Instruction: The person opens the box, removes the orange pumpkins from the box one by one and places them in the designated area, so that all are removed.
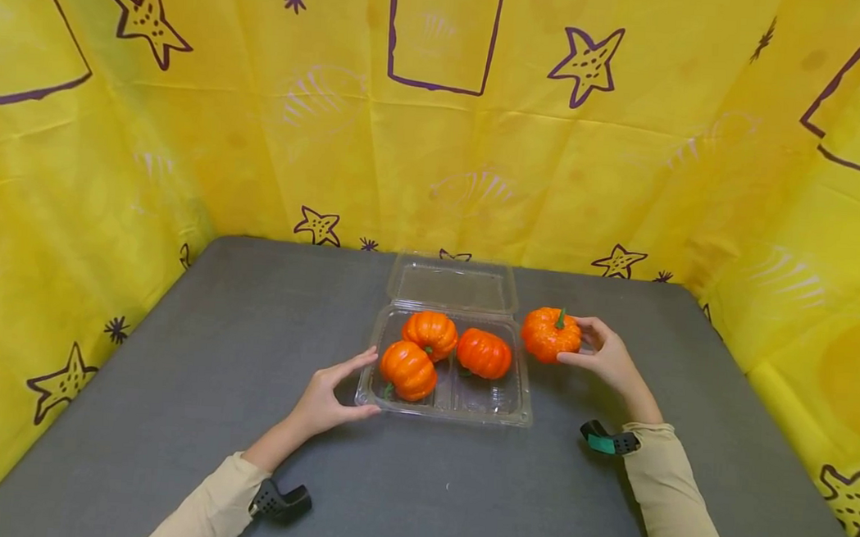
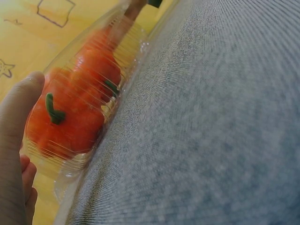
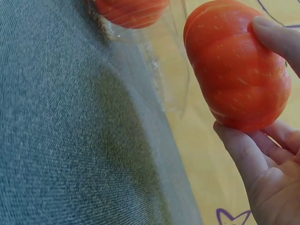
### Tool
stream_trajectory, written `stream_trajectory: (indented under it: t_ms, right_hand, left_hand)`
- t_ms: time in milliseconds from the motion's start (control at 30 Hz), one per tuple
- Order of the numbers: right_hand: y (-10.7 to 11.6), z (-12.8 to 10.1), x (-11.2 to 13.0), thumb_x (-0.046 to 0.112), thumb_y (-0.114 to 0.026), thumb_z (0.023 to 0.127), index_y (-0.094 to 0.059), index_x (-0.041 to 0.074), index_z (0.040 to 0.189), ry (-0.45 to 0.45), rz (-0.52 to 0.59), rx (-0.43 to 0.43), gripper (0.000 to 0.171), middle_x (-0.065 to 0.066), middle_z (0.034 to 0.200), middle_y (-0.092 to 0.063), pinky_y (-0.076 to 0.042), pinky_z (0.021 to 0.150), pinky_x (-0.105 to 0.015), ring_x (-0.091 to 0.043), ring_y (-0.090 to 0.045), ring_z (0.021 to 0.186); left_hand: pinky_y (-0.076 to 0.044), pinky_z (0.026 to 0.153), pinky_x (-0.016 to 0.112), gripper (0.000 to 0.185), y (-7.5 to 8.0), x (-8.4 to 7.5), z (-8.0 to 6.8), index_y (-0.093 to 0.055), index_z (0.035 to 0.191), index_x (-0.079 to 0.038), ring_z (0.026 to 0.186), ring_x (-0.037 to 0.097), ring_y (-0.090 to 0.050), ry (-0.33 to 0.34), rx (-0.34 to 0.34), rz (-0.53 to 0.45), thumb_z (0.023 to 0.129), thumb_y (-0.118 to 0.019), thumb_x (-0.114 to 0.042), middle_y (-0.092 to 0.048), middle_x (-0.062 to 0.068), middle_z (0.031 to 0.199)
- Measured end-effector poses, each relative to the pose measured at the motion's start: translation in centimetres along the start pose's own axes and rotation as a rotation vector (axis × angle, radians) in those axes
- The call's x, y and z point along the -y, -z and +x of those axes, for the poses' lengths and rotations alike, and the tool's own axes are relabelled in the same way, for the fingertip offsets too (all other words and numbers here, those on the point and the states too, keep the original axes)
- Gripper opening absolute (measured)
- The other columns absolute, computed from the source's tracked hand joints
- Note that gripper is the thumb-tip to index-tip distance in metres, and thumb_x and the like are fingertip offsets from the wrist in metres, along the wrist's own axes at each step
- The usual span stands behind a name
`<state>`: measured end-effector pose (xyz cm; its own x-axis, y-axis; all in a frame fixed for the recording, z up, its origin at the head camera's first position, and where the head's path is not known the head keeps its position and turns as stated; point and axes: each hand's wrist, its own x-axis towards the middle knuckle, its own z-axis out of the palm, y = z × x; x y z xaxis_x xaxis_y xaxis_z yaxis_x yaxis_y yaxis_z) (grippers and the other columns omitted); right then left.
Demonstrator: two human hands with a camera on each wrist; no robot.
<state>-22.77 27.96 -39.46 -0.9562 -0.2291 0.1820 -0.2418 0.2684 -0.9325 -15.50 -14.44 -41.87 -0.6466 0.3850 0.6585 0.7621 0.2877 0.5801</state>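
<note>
Right hand curled round small orange pumpkin, thumb under, fingers behind, held just right of clear plastic box. Left hand spread, straight fingers touching box's left wall, steadying it. Box open, lid folded back; three more pumpkins inside, front right corner free. Pumpkin looks light, rigid, ribbed and glossy, likely bit slippery; best taken round widest part, not by green stem. Box thin, flimsy, probably slides easily on grey table

Beige long sleeves; black wrist-worn cameras; bare hands
</note>
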Motion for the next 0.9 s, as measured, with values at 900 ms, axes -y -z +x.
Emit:
stream_trajectory:
  t_ms: [900]
  right_hand:
    - [-0.1, -0.2, -3.2, -0.003, -0.073, 0.070, -0.047, -0.012, 0.111, 0.056, -0.021, -0.126, 0.049, 0.010, 0.097, -0.056, -0.045, 0.073, -0.014, 0.001, -0.054, 0.088]
  left_hand:
    - [-0.034, 0.095, 0.024, 0.069, 0.0, 0.3, -0.1, -0.051, 0.113, 0.015, 0.107, 0.037, -0.050, -0.003, 0.001, -0.004, 0.053, -0.082, 0.004, -0.050, 0.031, 0.115]
